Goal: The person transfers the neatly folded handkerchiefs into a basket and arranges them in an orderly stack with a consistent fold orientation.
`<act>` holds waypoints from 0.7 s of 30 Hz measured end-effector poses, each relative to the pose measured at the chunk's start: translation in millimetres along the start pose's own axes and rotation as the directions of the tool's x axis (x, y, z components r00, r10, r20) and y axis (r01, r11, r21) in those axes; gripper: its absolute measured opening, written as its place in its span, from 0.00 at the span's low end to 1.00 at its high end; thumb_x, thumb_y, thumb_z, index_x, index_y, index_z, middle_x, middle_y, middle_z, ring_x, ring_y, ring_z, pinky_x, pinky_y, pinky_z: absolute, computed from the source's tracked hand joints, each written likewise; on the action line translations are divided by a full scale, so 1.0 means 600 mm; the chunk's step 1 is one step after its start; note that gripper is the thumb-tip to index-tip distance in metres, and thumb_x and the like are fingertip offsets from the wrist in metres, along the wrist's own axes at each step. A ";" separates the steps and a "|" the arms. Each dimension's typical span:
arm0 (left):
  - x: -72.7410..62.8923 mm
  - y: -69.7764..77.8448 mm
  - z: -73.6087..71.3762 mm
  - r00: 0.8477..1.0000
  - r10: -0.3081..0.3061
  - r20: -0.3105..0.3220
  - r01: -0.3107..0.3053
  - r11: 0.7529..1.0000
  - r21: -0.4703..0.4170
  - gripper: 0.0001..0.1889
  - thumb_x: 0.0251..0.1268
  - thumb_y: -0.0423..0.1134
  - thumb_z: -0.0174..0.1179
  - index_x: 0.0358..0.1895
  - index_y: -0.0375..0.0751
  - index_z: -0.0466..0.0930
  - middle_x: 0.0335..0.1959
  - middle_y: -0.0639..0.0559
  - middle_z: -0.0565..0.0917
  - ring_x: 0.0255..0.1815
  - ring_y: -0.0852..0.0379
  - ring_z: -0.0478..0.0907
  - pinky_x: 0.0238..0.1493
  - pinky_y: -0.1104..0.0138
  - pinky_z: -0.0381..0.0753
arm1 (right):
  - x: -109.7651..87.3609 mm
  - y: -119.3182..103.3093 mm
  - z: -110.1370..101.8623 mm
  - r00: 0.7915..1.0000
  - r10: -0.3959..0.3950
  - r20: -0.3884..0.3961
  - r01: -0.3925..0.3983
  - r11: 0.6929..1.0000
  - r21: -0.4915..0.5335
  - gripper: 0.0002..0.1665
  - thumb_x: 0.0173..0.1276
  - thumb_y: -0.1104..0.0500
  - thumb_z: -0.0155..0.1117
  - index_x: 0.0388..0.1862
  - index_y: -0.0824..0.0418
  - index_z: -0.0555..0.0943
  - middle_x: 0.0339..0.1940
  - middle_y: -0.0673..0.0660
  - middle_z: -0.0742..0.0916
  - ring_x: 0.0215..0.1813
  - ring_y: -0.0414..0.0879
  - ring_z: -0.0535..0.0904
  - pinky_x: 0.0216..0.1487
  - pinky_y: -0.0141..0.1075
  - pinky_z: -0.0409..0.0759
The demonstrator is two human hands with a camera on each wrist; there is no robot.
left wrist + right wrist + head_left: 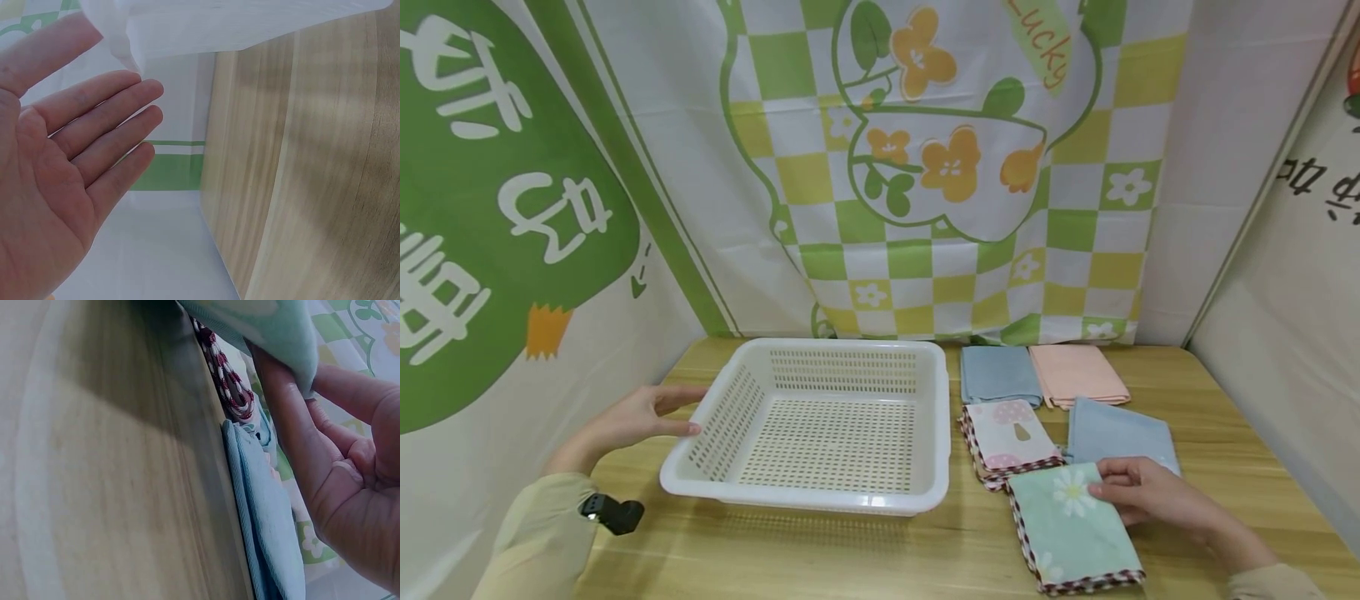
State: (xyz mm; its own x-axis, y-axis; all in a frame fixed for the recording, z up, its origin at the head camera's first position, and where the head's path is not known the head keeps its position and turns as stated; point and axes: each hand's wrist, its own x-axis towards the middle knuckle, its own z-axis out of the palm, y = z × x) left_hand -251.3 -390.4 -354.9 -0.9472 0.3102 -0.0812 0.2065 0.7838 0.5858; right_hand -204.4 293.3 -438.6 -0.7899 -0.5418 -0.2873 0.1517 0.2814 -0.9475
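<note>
A white plastic basket with slotted walls stands on the table. At its left rim is my left hand, fingers straight and thumb apart, touching or very near the basket; the left wrist view shows the palm with nothing in it. My right hand pinches the right edge of a folded mint-green towel with daisies and a checked border. In the right wrist view, thumb and fingers of the right hand hold the raised green towel from both sides.
Behind the green towel lie a folded white towel with pink mushrooms and a light-blue towel. Farther back are a grey-blue towel and a pink towel. A printed curtain hangs behind the wooden table.
</note>
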 end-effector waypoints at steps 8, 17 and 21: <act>-0.001 0.003 0.000 1.000 -0.004 0.001 0.004 1.000 0.003 0.38 0.57 0.50 0.66 0.67 0.33 0.65 0.66 0.32 0.69 0.67 0.29 0.63 0.58 0.38 0.69 | 0.002 -0.001 -0.004 0.999 -0.032 0.028 0.031 0.999 0.038 0.14 0.75 0.58 0.50 0.48 0.69 0.72 0.41 0.55 0.86 0.43 0.46 0.85 0.41 0.42 0.85; 0.000 0.002 -0.001 1.000 0.000 0.006 0.000 1.000 -0.006 0.38 0.57 0.49 0.66 0.67 0.33 0.65 0.66 0.32 0.69 0.67 0.30 0.63 0.58 0.39 0.69 | 0.003 -0.010 -0.004 1.000 -0.013 0.006 0.013 0.998 0.064 0.18 0.75 0.57 0.51 0.54 0.70 0.70 0.43 0.54 0.85 0.44 0.43 0.84 0.42 0.39 0.85; -0.001 0.001 -0.001 1.000 0.006 0.005 -0.006 1.000 -0.005 0.38 0.57 0.49 0.66 0.67 0.33 0.65 0.66 0.32 0.69 0.67 0.30 0.63 0.59 0.39 0.69 | 0.002 -0.015 -0.003 1.000 -0.022 0.008 0.021 0.996 0.085 0.23 0.75 0.58 0.51 0.59 0.75 0.66 0.43 0.53 0.85 0.44 0.43 0.84 0.43 0.38 0.85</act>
State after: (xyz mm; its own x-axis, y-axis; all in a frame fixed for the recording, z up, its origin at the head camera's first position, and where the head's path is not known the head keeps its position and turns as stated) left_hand -250.7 -390.1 -354.0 -0.9449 0.3171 -0.0818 0.2104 0.7791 0.5905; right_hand -207.4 291.5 -430.2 -0.7881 -0.5542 -0.2679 0.1850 0.2017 -0.9618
